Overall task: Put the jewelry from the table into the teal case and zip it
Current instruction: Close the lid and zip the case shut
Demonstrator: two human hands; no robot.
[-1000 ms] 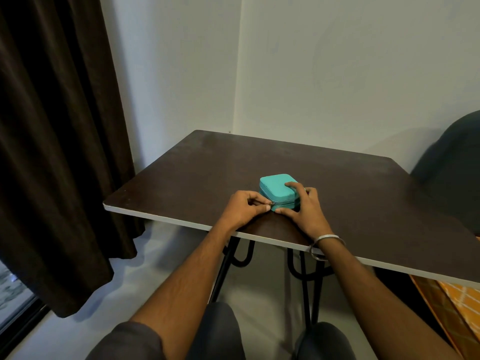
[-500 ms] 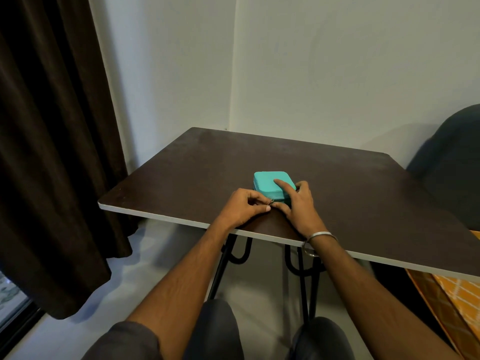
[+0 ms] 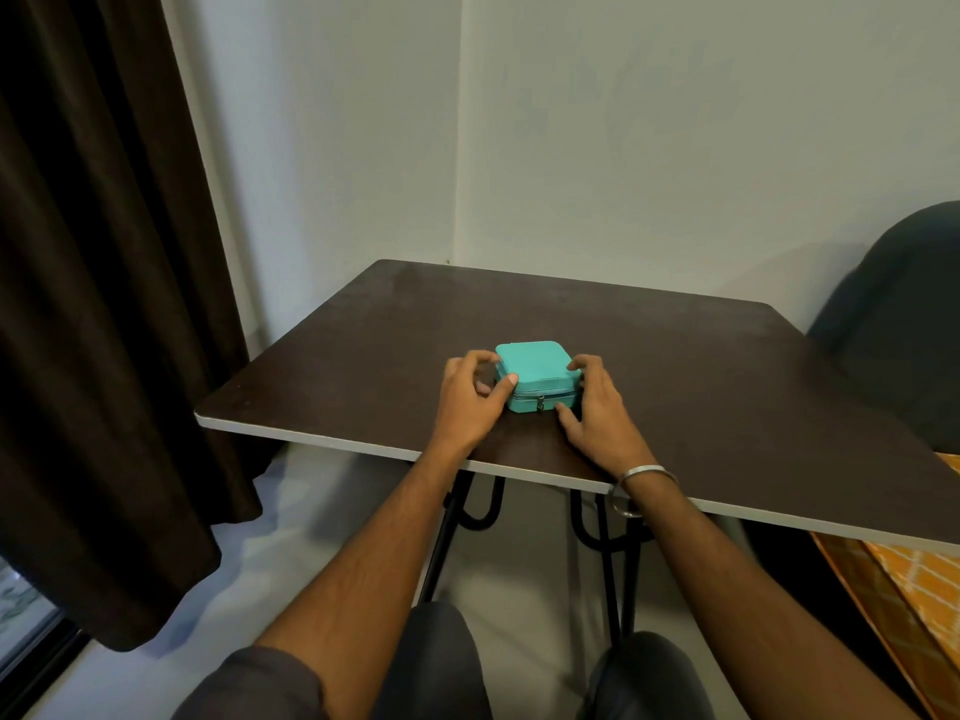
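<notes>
Across the room corner, the dark curtain (image 3: 104,304) is hanging at the left and the pale wall (image 3: 623,148) is standing behind, while the brown worktop (image 3: 675,387) is carrying the work. Near the front edge of the worktop, the teal case (image 3: 535,368) is lying flat with its lid down and its zip line running along the near side, the zip pull (image 3: 541,405) hanging at the front centre; no loose jewelry is showing on the surface. The left hand (image 3: 470,402) is curling round the left end of the case, thumb resting on the lid edge and fingers arched at the far corner. The right hand (image 3: 597,407) is bracing the right end, thumb lying low by the front corner, fingers bent against the side; a metal bangle (image 3: 644,478) is sitting on that wrist. Judging from the picture, the case is appearing fully zipped, so the task is nearing completion. The case is likely handling as a light, semi-rigid box with a slightly padded skin, unlikely to slip on the matt worktop; gripping it at opposite ends, as both hands are doing, is giving the steadiest hold, and the small pull is requiring a fingertip pinch.
</notes>
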